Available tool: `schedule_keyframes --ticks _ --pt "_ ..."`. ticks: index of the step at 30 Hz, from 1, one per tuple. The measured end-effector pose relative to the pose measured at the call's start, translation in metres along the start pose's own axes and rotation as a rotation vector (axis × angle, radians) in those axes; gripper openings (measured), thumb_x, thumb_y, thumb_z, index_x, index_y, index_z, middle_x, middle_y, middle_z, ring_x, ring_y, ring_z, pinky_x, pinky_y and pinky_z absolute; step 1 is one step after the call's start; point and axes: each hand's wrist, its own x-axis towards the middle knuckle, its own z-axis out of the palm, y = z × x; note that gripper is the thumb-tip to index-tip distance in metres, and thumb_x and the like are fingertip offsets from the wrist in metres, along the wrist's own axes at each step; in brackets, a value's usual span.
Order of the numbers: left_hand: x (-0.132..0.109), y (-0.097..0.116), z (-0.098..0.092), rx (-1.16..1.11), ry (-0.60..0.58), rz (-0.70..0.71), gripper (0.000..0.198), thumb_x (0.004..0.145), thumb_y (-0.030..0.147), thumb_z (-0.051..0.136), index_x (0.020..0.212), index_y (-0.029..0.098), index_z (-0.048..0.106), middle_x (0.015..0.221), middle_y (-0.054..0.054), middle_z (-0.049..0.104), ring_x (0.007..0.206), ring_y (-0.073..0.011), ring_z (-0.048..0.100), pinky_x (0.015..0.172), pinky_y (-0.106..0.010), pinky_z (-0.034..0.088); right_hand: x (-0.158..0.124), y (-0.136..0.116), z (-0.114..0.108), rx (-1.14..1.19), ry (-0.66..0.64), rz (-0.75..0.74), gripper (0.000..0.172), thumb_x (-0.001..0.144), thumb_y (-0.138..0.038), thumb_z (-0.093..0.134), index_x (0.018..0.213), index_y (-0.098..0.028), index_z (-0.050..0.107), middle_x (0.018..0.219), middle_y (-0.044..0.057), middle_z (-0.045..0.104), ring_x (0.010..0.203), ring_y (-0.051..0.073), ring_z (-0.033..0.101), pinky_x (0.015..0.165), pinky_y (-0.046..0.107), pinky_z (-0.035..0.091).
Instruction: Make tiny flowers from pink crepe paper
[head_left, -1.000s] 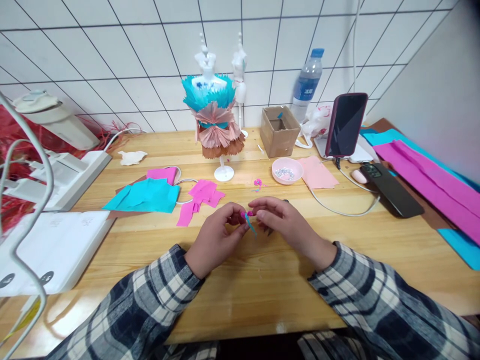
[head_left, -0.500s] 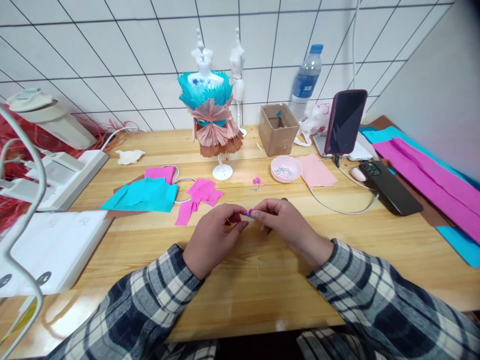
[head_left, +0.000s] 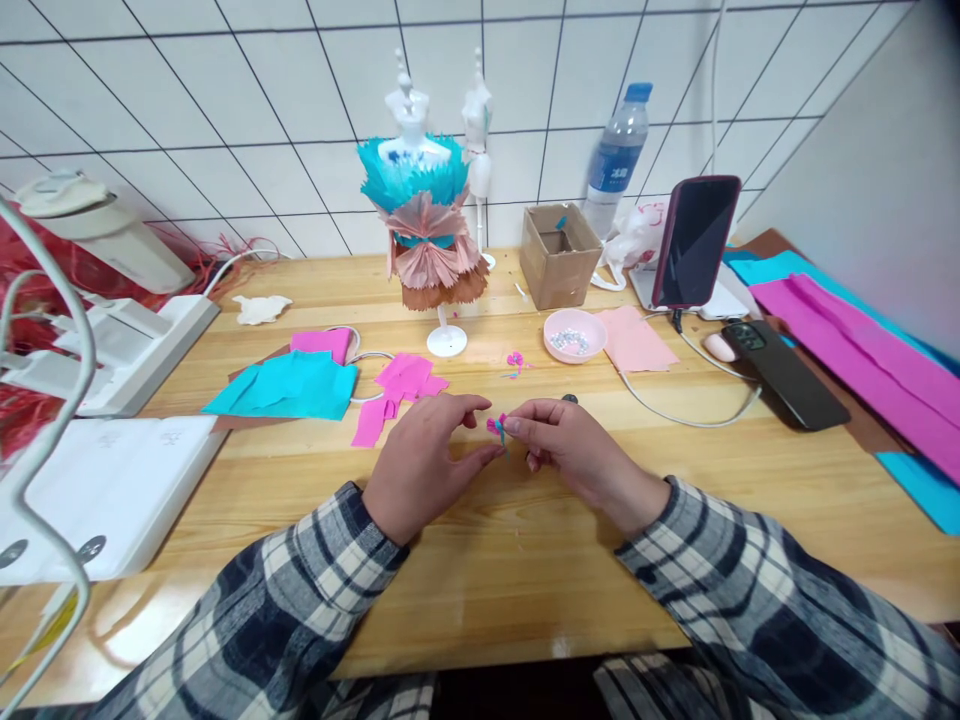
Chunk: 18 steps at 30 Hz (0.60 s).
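Observation:
Between finger and thumb, my right hand point(head_left: 574, 440) pinches a tiny pink and blue paper bow point(head_left: 497, 427) above the tabletop. My left hand point(head_left: 427, 455) is just left of it, thumb and index finger apart around the bow's left side; its thumb tip comes close to the bow's lower end. Beyond the hands lies a similar small pink paper piece with a blue strip point(head_left: 515, 359). Several pink paper scraps point(head_left: 407, 378) and a folded blue crepe paper sheet point(head_left: 289, 387) rest to the left. A pink bowl point(head_left: 574, 336) holds small pearly beads.
A small dress form point(head_left: 424, 220) in a blue, pink and brown paper dress stands at the back, a bare one point(head_left: 478, 140) behind it. Farther right are a cardboard box point(head_left: 560, 262), a water bottle point(head_left: 619, 155), phones point(head_left: 696, 240) and long paper strips point(head_left: 862, 360). A power strip point(head_left: 150, 350) sits left.
My left thumb and index finger have come off the bow and spread apart. My right hand keeps hold of it, and more of its pink and blue paper shows. The view has shifted slightly.

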Motion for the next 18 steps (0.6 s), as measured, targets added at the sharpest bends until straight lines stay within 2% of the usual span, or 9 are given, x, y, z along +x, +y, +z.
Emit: schedule_keyframes --ticks 3,8,11,14,18 --pt "-0.0010 0.0004 0.0008 0.024 0.000 0.011 0.029 0.079 0.034 0.067 0.102 0.018 0.061 0.084 -0.003 0.066 0.078 -0.0192 0.061 0.072 -0.034 0.047 0.0001 0.0012 0.0005 0.002 -0.004 -0.002 0.026 0.062 -0.038 0.078 0.068 -0.016 0.067 0.064 -0.002 0.058 0.053 0.007 0.045 0.046 0.021 0.036" --pt "-0.0003 0.0026 -0.0005 0.000 -0.018 -0.021 0.017 0.085 0.034 0.060 0.084 0.019 0.067 0.078 -0.003 0.069 0.074 -0.0185 0.061 0.069 -0.033 0.045 0.0012 0.0027 -0.0002 0.004 -0.007 -0.001 0.025 0.064 -0.038 0.077 0.069 -0.015 0.066 0.061 -0.004 0.054 0.051 0.006 0.042 0.045 0.020 0.037" --pt "0.0016 0.0065 -0.0012 -0.195 -0.062 -0.183 0.017 0.081 0.035 0.064 0.082 0.018 0.069 0.077 -0.003 0.070 0.072 -0.0173 0.062 0.067 -0.030 0.046 0.0009 0.0022 0.0004 0.020 0.000 0.000 0.026 0.064 -0.037 0.076 0.069 -0.016 0.062 0.061 -0.005 0.052 0.050 0.006 0.043 0.045 0.020 0.039" --pt "0.0039 0.0089 -0.0008 -0.447 -0.159 -0.383 0.021 0.077 0.037 0.067 0.083 0.017 0.070 0.080 -0.004 0.072 0.074 -0.0170 0.064 0.067 -0.027 0.048 0.0003 0.0012 0.0016 -0.018 0.001 -0.008 0.026 0.066 -0.038 0.075 0.071 -0.016 0.060 0.062 -0.004 0.054 0.050 0.006 0.045 0.044 0.019 0.037" --pt "0.0060 0.0088 -0.0009 -0.604 -0.222 -0.515 0.024 0.076 0.038 0.066 0.080 0.015 0.070 0.078 -0.004 0.071 0.070 -0.0161 0.061 0.065 -0.026 0.046 0.0000 0.0005 0.0018 -0.092 -0.001 -0.028 0.026 0.067 -0.039 0.073 0.071 -0.017 0.059 0.060 -0.005 0.053 0.045 0.005 0.042 0.041 0.020 0.034"
